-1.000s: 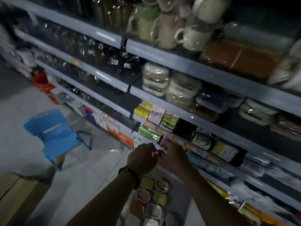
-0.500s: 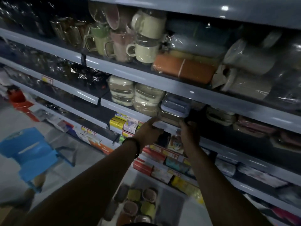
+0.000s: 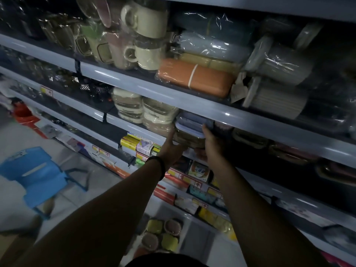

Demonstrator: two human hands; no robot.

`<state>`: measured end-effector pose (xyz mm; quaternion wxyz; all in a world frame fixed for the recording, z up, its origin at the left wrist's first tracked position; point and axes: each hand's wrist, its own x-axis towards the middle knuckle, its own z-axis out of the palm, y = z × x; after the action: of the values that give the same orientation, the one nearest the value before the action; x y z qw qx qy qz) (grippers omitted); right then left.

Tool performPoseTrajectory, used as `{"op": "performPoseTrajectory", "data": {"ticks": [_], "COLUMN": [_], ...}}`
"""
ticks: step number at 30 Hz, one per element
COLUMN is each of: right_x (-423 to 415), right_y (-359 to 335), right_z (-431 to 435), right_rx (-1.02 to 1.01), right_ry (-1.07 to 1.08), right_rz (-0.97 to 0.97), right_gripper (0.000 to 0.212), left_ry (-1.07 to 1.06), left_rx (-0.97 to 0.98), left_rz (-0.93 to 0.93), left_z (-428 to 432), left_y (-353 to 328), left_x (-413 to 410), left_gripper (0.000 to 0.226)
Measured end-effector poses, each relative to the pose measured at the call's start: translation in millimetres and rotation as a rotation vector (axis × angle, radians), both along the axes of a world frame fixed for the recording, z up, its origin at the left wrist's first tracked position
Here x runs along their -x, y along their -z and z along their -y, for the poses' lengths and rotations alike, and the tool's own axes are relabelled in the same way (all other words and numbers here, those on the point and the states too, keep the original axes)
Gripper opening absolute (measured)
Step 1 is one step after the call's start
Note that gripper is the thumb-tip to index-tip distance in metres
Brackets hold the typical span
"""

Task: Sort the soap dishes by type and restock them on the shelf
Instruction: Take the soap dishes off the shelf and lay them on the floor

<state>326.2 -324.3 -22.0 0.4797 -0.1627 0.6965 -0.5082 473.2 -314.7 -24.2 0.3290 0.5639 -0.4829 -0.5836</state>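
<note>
Right hand [image 3: 212, 145] gripping soap-dish stack [image 3: 189, 126], left hand [image 3: 170, 149] pressing flat against it; both now risen from shelf lip [image 3: 134, 129] below stack (price tags [image 3: 46, 91] unreadable).

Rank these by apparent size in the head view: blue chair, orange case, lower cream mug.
1. blue chair
2. orange case
3. lower cream mug
Their distances from the camera differ, so real sizes are unsure.

Bright blue stool [image 3: 34, 176], orange case [image 3: 208, 83] — pale band [image 3: 193, 77] across it, cream mugs [image 3: 148, 56], lilac-lidded soap dish [image 3: 189, 125], black wristband [image 3: 162, 167]
</note>
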Motion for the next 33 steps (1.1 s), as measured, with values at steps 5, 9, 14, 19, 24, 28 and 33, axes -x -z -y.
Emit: {"op": "performPoseTrajectory", "data": {"ticks": [5, 9, 14, 19, 24, 28, 33], "right_x": [9, 19, 24, 27, 28, 26, 16], "right_y": [-9, -7, 7, -2, 7, 8, 12], "right_z": [3, 8, 12, 7, 2, -21, -64], "right_rx": [-0.024, -0.012, -0.017, -0.027, -0.003, 0.14, 0.27], "right_ry": [0.034, 0.009, -0.015, -0.078, -0.048, -0.051, -0.072], "right_rz": [-0.016, 0.118, 0.105, 0.183, 0.096, 0.096, 0.043], "right_gripper": [0.087, 0.084, 0.093, 0.066, 0.05, 0.051, 0.072], "left_ry": [0.014, -0.046, -0.123, -0.142, -0.216, -0.242, -0.293], "left_rx": [-0.114, -0.065, -0.032, -0.09, -0.094, -0.043, 0.047], "left_rz": [-0.069, -0.019, -0.085, -0.138, -0.246, -0.341, -0.473], "left_z": [-1, -2, 7, 12, 3, -19, -61], "left_y": [4, 1, -16, -22, -27, -22, -14], "left_x": [6, 14, 31, 48, 54, 53, 45], "left_gripper": [0.063, 0.036, 0.047, 0.067, 0.065, 0.05, 0.041]}}
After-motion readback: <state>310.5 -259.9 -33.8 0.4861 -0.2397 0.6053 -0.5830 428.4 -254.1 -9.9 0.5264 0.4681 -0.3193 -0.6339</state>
